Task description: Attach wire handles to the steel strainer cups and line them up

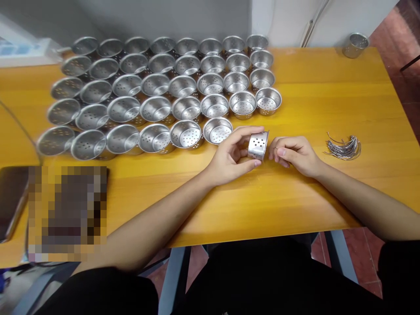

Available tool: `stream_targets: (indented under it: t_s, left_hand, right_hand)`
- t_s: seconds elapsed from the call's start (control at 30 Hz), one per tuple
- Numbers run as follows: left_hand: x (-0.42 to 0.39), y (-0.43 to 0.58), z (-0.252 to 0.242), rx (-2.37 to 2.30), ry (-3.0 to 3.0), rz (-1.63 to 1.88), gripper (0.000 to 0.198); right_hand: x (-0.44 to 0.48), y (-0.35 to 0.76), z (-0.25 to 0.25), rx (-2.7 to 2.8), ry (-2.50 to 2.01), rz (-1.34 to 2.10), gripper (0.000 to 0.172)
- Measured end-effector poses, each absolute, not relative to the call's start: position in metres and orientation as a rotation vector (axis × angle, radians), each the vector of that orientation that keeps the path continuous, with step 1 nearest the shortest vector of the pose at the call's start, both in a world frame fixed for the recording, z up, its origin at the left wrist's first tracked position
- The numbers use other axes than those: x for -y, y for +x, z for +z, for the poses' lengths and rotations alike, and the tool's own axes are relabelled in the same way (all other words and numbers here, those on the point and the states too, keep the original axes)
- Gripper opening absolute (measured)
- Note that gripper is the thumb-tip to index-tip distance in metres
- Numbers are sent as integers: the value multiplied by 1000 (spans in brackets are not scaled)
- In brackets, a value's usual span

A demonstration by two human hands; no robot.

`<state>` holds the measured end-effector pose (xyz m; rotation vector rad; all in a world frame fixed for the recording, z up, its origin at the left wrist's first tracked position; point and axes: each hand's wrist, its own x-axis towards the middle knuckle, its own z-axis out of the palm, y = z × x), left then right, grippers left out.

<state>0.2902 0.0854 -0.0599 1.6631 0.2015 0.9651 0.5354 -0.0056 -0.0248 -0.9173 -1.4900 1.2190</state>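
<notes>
My left hand (234, 153) grips a small perforated metal cup (258, 145) between thumb and fingers. The cup is tipped on its side, its rim turned right towards my other hand. Just beyond that rim, my right hand (293, 154) is closed in a pinch; anything between its fingertips is too small to make out. A bundle of thin curved metal wires (344, 148) lies on the table to the right of my right hand. Behind my left hand stands another perforated cup (218, 130), the nearest of the rows.
Rows of similar perforated metal cups (155, 109) stand open side up across the left and middle of the yellow wooden table (295, 205). One lone cup (355, 46) is at the far right corner. A dark flat device (11, 197) and a blurred-out object (68, 212) lie at left.
</notes>
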Motion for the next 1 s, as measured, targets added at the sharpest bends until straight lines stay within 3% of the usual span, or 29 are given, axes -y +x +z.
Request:
stream_targets:
  t_s: [0.5, 1.0]
  left_hand:
    - [-81, 289, -58, -256, 1640, 881, 78]
    - [-82, 286, -53, -249, 1649, 833, 73]
  right_hand:
    - [4, 536, -26, 1550, -948, 1234, 64]
    - [3, 534, -17, 1633, -1021, 1232, 69]
